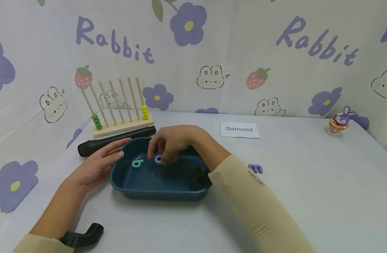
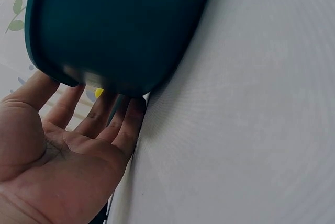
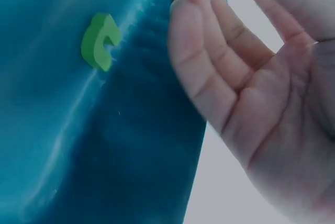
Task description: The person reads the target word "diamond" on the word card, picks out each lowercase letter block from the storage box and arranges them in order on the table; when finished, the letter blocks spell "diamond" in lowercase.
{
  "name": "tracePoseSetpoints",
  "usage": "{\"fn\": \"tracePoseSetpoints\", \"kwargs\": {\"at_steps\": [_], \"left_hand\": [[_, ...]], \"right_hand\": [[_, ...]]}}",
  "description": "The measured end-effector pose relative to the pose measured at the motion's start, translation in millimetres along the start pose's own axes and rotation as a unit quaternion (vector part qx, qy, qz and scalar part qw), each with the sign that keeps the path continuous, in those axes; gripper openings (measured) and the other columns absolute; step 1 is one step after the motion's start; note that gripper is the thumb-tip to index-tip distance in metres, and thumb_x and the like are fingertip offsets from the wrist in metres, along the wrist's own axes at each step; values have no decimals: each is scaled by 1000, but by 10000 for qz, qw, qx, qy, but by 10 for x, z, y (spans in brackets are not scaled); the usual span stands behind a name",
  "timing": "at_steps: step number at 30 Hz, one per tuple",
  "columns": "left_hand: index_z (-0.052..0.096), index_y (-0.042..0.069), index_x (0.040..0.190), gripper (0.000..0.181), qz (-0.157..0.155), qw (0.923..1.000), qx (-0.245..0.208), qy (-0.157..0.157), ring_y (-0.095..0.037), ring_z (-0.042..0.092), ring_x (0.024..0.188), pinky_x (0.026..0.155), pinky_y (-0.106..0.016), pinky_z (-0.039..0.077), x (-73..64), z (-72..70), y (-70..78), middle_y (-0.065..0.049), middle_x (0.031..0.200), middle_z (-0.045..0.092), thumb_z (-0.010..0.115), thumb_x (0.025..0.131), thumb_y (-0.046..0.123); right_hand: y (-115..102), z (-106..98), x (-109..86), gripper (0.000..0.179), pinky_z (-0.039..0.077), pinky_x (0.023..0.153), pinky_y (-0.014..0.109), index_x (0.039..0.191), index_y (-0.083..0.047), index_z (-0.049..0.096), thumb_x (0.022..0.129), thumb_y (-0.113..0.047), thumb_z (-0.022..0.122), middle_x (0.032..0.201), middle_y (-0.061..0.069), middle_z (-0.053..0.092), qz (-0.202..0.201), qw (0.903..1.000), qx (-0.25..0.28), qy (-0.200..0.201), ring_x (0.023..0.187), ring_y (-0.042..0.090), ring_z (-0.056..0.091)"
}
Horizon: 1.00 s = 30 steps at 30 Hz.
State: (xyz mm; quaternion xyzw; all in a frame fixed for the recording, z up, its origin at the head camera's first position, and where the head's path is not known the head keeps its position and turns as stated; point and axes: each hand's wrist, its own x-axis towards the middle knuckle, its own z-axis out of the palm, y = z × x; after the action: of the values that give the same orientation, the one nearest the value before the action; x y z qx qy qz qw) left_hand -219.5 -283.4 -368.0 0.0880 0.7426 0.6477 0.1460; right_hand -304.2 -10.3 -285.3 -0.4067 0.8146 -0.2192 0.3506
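Beige sleeve (image 1: 260,203) closest; right hand (image 1: 175,139) pinches rounded purple letter (image 1: 156,160), part-hidden; left hand (image 1: 98,165), fingers extended, touches teal tray (image 1: 165,193).

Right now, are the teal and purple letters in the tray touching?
Apart: the head view shows bare tray floor between the teal letter and purple letter.

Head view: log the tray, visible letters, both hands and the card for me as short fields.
tray: dark blue, open-topped
left hand: touching the tray's left end
right hand: reaching into the tray, fingers at a purple letter; grip unclear
also inside: teal letter
outside, to the right: purple m
card: reads "diamond", behind and right of the tray
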Motion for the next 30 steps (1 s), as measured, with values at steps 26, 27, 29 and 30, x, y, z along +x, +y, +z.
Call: {"fn": "tracePoseSetpoints", "kwargs": {"at_steps": [26,27,29,30], "left_hand": [[38,28,160,52,42,10000,-36,11,-15,54,130,99,-29,52,-7,2,-26,2,153,45,51,110,30],[38,28,160,52,67,10000,-47,1,-14,55,130,98,-28,52,-5,2,-26,4,151,47,51,110,30],[38,27,160,52,111,9999,-78,-23,-13,56,129,98,-28,52,-1,-2,-29,7,148,49,51,110,28],[38,27,160,52,120,9999,-93,-32,-13,57,128,98,-28,53,1,-4,-31,7,148,49,51,110,28]], "right_hand": [[-101,-220,-588,24,59,84,33,110,-13,72,89,-3,76,101,8,72,-264,9944,201,1002,93,23,70],[-110,-227,-627,24,59,84,33,110,-13,72,88,-4,77,101,7,73,-241,9938,164,1072,92,23,70],[-129,-236,-705,23,59,83,34,109,-13,71,88,-6,78,99,7,73,-187,9925,110,1204,91,24,70],[-136,-240,-742,24,58,83,34,109,-13,71,88,-7,79,99,6,73,-167,9917,80,1276,91,25,70]]}}
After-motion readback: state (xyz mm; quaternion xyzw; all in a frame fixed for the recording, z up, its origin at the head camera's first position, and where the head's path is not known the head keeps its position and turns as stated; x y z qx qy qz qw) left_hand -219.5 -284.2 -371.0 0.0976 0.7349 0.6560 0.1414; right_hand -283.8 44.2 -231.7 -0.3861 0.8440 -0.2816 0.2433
